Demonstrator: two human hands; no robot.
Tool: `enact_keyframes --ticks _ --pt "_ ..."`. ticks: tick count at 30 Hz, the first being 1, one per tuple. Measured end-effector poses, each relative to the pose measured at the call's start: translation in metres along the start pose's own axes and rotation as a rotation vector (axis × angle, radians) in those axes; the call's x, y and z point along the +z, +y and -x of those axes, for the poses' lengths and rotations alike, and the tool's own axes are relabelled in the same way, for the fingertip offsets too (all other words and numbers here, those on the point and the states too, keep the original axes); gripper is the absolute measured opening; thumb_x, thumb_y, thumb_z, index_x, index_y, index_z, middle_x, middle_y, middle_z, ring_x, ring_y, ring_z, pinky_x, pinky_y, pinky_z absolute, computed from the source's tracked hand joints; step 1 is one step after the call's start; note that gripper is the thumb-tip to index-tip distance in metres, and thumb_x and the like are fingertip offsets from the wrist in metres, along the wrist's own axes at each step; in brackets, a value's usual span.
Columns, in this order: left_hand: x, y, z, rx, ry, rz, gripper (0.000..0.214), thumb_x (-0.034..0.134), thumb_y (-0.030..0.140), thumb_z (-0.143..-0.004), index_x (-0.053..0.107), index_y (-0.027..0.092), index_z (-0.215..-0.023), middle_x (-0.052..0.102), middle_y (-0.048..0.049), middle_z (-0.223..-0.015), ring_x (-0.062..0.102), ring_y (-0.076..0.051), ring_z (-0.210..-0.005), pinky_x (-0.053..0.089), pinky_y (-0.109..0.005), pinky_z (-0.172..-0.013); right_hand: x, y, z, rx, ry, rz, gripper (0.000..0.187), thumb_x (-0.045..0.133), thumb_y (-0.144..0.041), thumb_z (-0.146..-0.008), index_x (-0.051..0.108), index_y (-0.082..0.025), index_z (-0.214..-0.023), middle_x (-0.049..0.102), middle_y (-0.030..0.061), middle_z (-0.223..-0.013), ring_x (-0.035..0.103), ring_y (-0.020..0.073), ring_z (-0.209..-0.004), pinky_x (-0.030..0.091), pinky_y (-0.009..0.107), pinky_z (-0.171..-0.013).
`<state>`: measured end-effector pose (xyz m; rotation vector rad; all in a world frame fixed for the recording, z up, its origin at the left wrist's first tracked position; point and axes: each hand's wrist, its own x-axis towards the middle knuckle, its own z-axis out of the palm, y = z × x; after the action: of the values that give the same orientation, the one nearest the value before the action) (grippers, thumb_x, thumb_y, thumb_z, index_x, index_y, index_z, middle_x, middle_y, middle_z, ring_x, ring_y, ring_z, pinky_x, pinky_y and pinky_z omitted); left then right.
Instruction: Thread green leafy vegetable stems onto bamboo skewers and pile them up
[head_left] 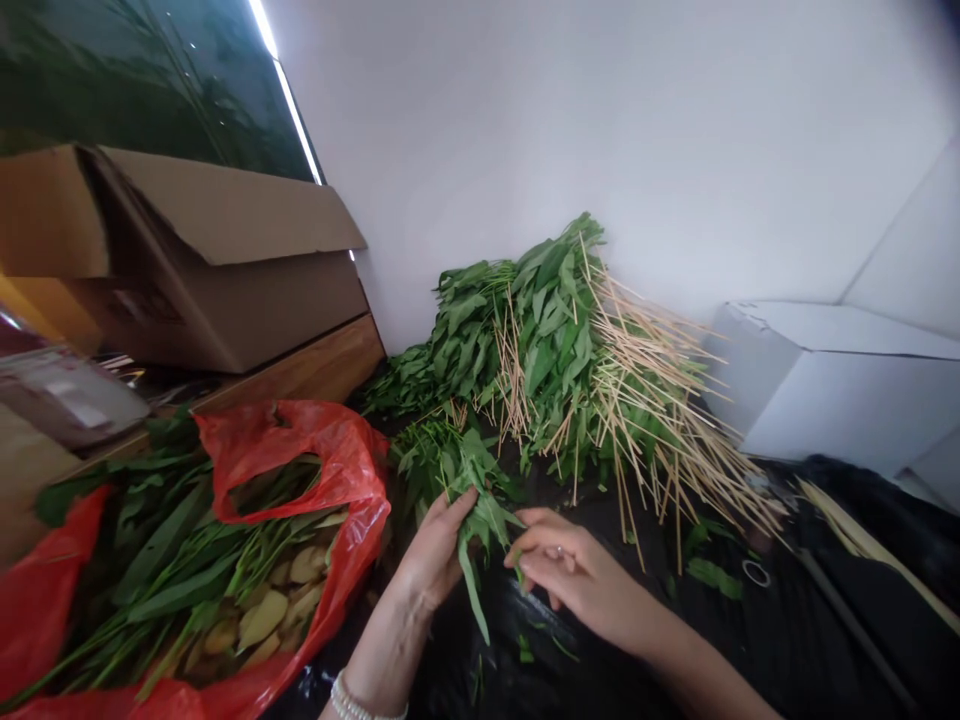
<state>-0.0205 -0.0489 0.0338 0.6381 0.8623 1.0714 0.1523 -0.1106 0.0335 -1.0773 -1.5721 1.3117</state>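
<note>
My left hand (441, 550) is closed around a small bunch of leafy greens (480, 505) that look like water spinach, thumb on top and one long leaf hanging down. Beside it on the right, my right hand (562, 570) has its fingers bent together, with a small piece of green leaf (519, 568) at the fingertips. Just behind the hands lies a looser heap of greens (427, 450). Farther back, a tall pile of leafy greens (551, 330) leans at the wall, mixed with many thin wooden sticks (652, 400) fanning to the right.
An open red plastic bag (300, 430) at left holds more greens and yellowed leaves. Behind it stands an open cardboard box (247, 300). A white box (847, 390) is at right. Black plastic sheeting (607, 660) with leaf scraps and a ring (756, 573) covers the surface.
</note>
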Motion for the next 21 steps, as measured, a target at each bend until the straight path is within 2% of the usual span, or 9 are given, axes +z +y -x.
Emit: enact_keyframes --ticks 4,8,11,15,18,21 --pt "-0.004 -0.003 0.000 0.017 0.015 0.022 0.018 0.071 0.021 -0.078 0.065 0.011 -0.091 0.071 -0.0046 -0.073 0.066 -0.013 -0.058 0.050 -0.020 -0.054 0.025 0.009 -0.007 0.045 -0.053 0.053 0.020 0.053 -0.029 -0.088 0.069 -0.018 -0.085 0.062 0.0008 -0.080 0.056 0.0082 -0.057 0.041 0.018 -0.049" --pt "-0.012 -0.004 -0.003 -0.052 0.009 0.087 0.010 0.063 0.017 -0.083 0.065 0.010 -0.089 0.071 -0.0049 -0.073 0.061 -0.010 -0.051 0.048 -0.018 -0.049 0.028 0.017 -0.007 0.137 -0.046 0.047 0.022 0.053 -0.032 -0.088 0.068 -0.016 -0.086 0.063 -0.0012 -0.062 0.054 0.0095 -0.053 0.041 0.019 -0.051" --pt "-0.018 -0.002 -0.006 -0.102 0.006 0.131 0.011 0.062 0.018 -0.085 0.064 0.010 -0.092 0.068 -0.0036 -0.069 0.058 -0.009 -0.046 0.045 -0.017 -0.044 0.022 0.020 -0.001 0.134 -0.005 0.097 0.022 0.053 -0.031 -0.087 0.069 -0.017 -0.084 0.064 -0.0005 -0.064 0.057 0.0119 -0.058 0.042 0.020 -0.054" --pt "-0.022 0.005 -0.009 -0.127 0.007 0.190 0.012 0.060 0.016 -0.086 0.062 0.012 -0.098 0.066 -0.0011 -0.066 0.061 -0.010 -0.048 0.050 -0.018 -0.048 0.009 0.026 0.011 0.099 0.068 0.250 0.021 0.053 -0.028 -0.087 0.070 -0.018 -0.079 0.064 0.0008 -0.070 0.059 0.0135 -0.063 0.042 0.022 -0.057" --pt "-0.023 0.011 -0.011 -0.151 0.075 0.209 0.011 0.057 0.016 -0.089 0.062 0.012 -0.097 0.065 -0.0015 -0.065 0.061 -0.010 -0.047 0.051 -0.018 -0.048 -0.003 0.032 0.026 0.116 0.111 0.274 0.022 0.054 -0.030 -0.087 0.071 -0.018 -0.081 0.064 0.0013 -0.071 0.059 0.0138 -0.063 0.042 0.023 -0.057" --pt "-0.022 0.016 -0.011 -0.183 0.172 0.219 0.011 0.053 0.014 -0.090 0.062 0.011 -0.095 0.066 -0.0030 -0.066 0.062 -0.010 -0.048 0.052 -0.019 -0.048 -0.015 0.034 0.041 0.151 0.176 0.151 0.027 0.051 -0.036 -0.089 0.070 -0.017 -0.085 0.064 0.0021 -0.072 0.059 0.0143 -0.065 0.044 0.023 -0.057"
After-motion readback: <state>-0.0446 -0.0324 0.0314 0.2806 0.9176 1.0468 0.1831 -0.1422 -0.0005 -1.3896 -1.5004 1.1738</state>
